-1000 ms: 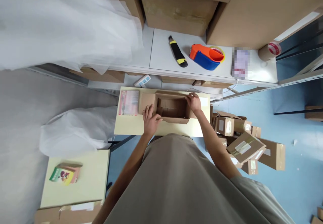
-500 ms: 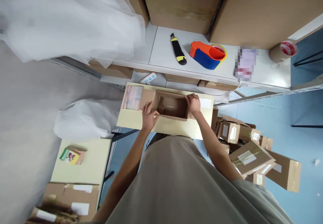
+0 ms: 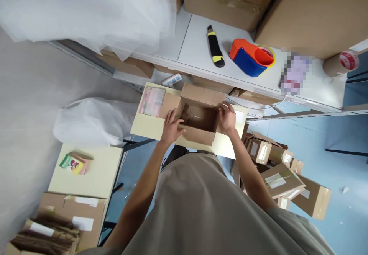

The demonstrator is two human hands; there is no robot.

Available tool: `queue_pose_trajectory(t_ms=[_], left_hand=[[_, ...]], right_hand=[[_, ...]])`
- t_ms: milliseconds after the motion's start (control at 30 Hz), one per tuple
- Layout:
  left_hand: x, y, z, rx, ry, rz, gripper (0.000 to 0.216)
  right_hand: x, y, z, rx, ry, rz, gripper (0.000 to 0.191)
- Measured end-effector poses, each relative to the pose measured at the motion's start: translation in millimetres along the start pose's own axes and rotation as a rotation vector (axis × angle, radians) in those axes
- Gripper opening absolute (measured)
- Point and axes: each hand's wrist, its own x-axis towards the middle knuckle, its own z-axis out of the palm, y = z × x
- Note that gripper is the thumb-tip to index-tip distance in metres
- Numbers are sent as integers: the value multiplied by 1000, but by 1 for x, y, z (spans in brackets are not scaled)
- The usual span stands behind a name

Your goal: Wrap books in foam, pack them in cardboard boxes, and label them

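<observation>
An open cardboard box (image 3: 201, 118) sits on a small cream-coloured table (image 3: 149, 129), its flaps folded outward and no contents visible inside. My left hand (image 3: 171, 128) lies at the box's left end, thumb and fingers spread, touching the left flap and near corner. At the opposite end my right hand (image 3: 227, 117) has its fingers bent round the right edge by the far corner. A flat printed packet (image 3: 152, 101) with pink and grey colours lies left of the box, beside the left flap.
On the grey shelf (image 3: 198, 36) ahead lie a utility knife (image 3: 215, 47), an orange-and-blue tape dispenser (image 3: 250, 58), a blurred phone-like item (image 3: 296, 73) and a tape roll (image 3: 340, 63). White plastic sheeting (image 3: 94, 13) hangs at left. Several cardboard boxes (image 3: 283, 180) pile on the right floor.
The box's long far and near flaps have swung outward and now lie open. Both hands stay at its ends; the left hand's fingers have spread. The view has shifted slightly.
</observation>
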Motion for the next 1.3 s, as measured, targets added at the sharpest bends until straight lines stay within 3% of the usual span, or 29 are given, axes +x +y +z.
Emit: queue_pose_trajectory(t_ms=[167, 267, 333, 500, 633, 700, 800, 900, 1100, 1300], left_hand=[[4, 6, -40, -165, 91, 52, 40], [11, 0, -76, -199, 192, 82, 35], [17, -17, -98, -224, 238, 74, 34], [38, -106, -128, -298, 268, -55, 36], [52, -191, -129, -263, 203, -302, 41], [59, -226, -127, -241, 148, -427, 45], [72, -261, -119, -245, 29, -533, 52], [86, -280, -107, -240, -81, -566, 52], [104, -287, -88, -194, -81, -599, 39], [105, -285, -86, -263, -93, -680, 19]], right_hand=[[-19, -45, -19, 95, 97, -11, 39], [-26, -97, -20, 155, 114, -18, 38], [-29, -143, -17, 205, 124, -43, 36], [-34, -272, 22, 389, 62, -136, 30], [-25, -336, 105, 494, -106, -122, 33], [-12, -343, 158, 529, -195, -25, 37], [14, -329, 234, 519, -298, 287, 41], [36, -305, 284, 436, -314, 575, 40], [47, -286, 323, 409, -320, 722, 22], [41, -287, 319, 402, -359, 757, 8]])
